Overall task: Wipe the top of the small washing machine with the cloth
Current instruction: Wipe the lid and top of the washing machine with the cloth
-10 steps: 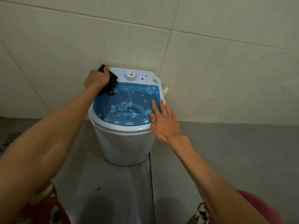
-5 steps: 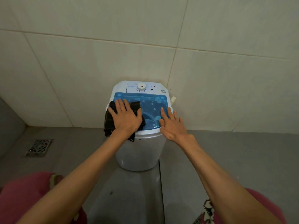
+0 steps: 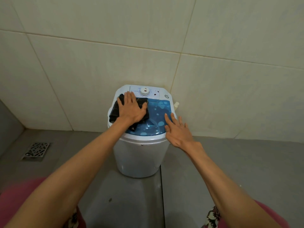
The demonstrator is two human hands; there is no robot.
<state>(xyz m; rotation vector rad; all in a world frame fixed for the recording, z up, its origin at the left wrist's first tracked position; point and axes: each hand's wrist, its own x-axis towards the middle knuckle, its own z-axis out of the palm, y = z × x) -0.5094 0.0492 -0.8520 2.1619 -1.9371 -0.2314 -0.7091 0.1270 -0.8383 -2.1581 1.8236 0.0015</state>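
A small white washing machine [image 3: 138, 155] with a translucent blue lid [image 3: 158, 113] stands on the floor against the tiled wall. Its white control panel with a dial [image 3: 144, 91] runs along the back. A dark cloth [image 3: 115, 109] lies on the left part of the lid. My left hand [image 3: 131, 109] presses flat on the cloth with fingers spread, fingertips near the panel. My right hand [image 3: 178, 130] rests flat on the lid's right front edge, holding nothing.
Cream wall tiles [image 3: 213, 46] rise right behind the machine. A metal floor drain [image 3: 36, 150] sits to the left on the grey floor [image 3: 246, 162]. A small white hose stub [image 3: 176, 104] sticks out on the machine's right. Pink clothing [image 3: 16, 199] shows at the bottom corners.
My left hand has slid the cloth from the lid's front left edge back toward the control panel. My right hand stays at the right edge. The camera has pulled back.
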